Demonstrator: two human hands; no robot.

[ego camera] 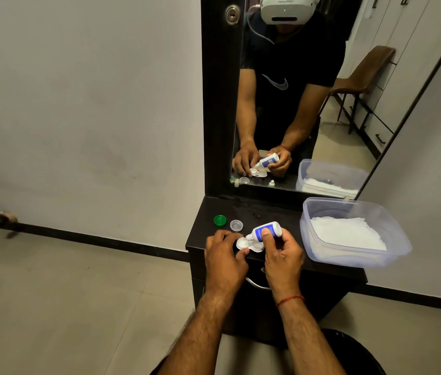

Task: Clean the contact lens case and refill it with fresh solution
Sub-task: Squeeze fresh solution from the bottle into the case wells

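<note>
Tipping the solution bottle (266,230) nozzle-down, the right hand (281,255) grips it between thumb and curled fingers over the contact lens case (242,243), at the well nearer the left hand (223,255). That hand pinches the case's edge and steadies it on the bench (268,212). The pour likely goes best with the nozzle just clear of the plastic, a gentle squeeze, and a stop before the well brims. Beyond the left hand lie a green cap (219,220) and a clear cap (236,225). Right of the right hand stands a tub (349,259) of white tissue.
</note>
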